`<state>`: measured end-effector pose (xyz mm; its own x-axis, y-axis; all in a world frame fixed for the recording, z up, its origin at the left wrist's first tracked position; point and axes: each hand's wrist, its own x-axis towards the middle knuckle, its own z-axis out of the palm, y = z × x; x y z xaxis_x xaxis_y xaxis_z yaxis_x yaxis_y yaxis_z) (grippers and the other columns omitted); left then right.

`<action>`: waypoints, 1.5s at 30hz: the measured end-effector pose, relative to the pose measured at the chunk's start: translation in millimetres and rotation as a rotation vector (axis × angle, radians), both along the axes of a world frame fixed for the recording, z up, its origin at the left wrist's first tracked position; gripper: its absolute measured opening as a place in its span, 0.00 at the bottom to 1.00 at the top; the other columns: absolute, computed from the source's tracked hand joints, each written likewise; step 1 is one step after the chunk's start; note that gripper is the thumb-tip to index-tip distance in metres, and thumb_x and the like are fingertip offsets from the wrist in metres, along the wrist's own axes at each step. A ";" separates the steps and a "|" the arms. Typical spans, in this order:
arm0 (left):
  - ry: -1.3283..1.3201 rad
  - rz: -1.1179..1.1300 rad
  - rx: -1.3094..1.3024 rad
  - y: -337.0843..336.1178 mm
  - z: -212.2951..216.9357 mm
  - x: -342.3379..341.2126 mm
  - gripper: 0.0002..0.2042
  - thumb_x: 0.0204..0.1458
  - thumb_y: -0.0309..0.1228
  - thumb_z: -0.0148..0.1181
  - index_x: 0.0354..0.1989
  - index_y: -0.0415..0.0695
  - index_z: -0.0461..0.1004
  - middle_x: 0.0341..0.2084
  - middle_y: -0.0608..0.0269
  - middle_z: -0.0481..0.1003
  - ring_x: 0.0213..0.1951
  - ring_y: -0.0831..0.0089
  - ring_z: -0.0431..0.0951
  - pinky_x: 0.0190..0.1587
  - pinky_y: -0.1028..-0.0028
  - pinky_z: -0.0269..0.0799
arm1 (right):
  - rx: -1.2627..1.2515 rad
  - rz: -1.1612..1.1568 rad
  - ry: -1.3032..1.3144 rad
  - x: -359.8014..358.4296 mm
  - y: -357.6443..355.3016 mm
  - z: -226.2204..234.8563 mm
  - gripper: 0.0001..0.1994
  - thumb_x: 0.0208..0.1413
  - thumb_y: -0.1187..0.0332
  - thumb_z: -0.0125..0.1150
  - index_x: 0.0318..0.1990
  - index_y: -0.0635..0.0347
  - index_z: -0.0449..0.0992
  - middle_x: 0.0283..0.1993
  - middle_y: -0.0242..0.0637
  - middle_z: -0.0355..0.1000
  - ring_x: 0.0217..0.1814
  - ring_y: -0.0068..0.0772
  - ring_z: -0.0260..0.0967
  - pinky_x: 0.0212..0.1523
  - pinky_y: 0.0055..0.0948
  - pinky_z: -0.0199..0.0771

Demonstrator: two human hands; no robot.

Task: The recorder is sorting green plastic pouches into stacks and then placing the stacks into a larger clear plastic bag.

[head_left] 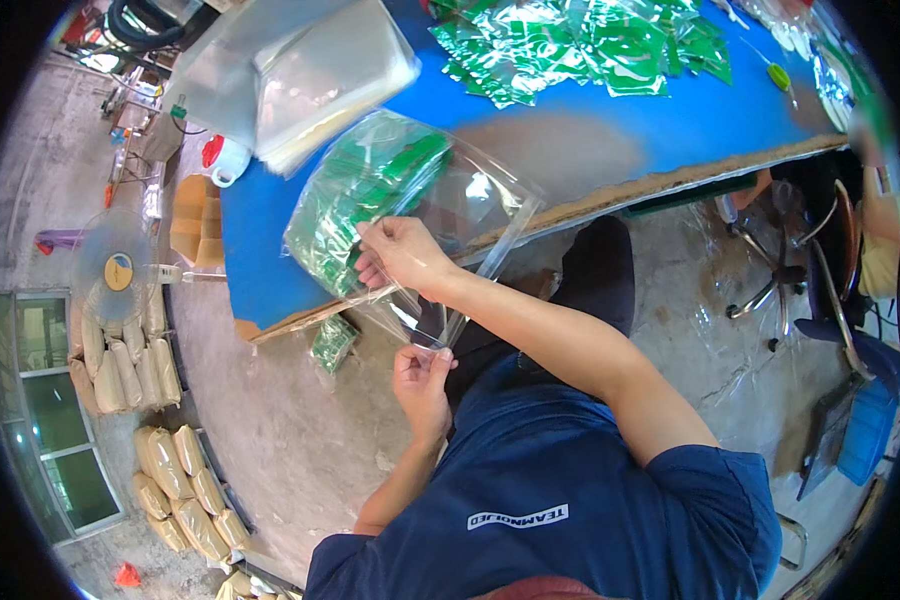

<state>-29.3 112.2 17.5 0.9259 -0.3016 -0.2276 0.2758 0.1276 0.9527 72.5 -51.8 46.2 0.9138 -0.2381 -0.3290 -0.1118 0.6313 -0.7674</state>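
Note:
A large clear plastic bag (pixel 490 205) lies over the front edge of the blue table, its near end reaching toward my body. Several shiny green packets (pixel 365 185) show through its left part. My left hand (pixel 423 392) is closed, pinching the bag's near corner between thumb and fingers. Above it, my right hand (pixel 402 254) reaches across from the right, its fingers curled and pinching the film beside the green packets. The fingertips of my right hand are partly hidden by the glare of the film.
A stack of clear bags (pixel 335 85) and a pile of green packets (pixel 590 50) lie on the blue table (pixel 280 225). Left stand a red-and-white jug (pixel 228 160) and a fan (pixel 120 270). Another green packet bundle (pixel 333 343) shows below the table edge. A wheeled chair (pixel 775 270) stands right, near another person.

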 end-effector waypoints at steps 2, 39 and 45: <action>-0.016 -0.408 0.235 24.7 4.6 13.9 0.10 0.53 0.19 0.65 0.37 0.42 0.69 0.31 0.66 0.73 0.35 0.78 0.75 0.41 0.75 0.76 | 0.124 0.145 -0.213 -18.3 -11.3 -7.6 0.14 0.66 0.62 0.55 0.39 0.68 0.74 0.34 0.40 0.77 0.33 0.30 0.78 0.34 0.29 0.81; -1.560 -0.476 1.480 -14.9 100.8 242.5 0.28 0.50 0.28 0.65 0.62 0.47 0.69 0.69 0.52 0.58 0.70 0.50 0.54 0.71 0.49 0.42 | -1.558 -0.577 -0.039 -45.8 -291.6 9.9 0.37 0.56 0.36 0.54 0.62 0.58 0.68 0.68 0.60 0.56 0.72 0.66 0.49 0.68 0.62 0.48; -0.546 -0.605 0.203 -51.5 60.0 91.7 0.02 0.54 0.21 0.62 0.34 0.37 0.77 0.41 0.55 0.80 0.47 0.66 0.77 0.55 0.67 0.68 | -1.984 -0.142 0.207 -161.2 -221.2 17.3 0.42 0.48 0.39 0.66 0.63 0.62 0.66 0.67 0.58 0.59 0.69 0.63 0.55 0.67 0.56 0.56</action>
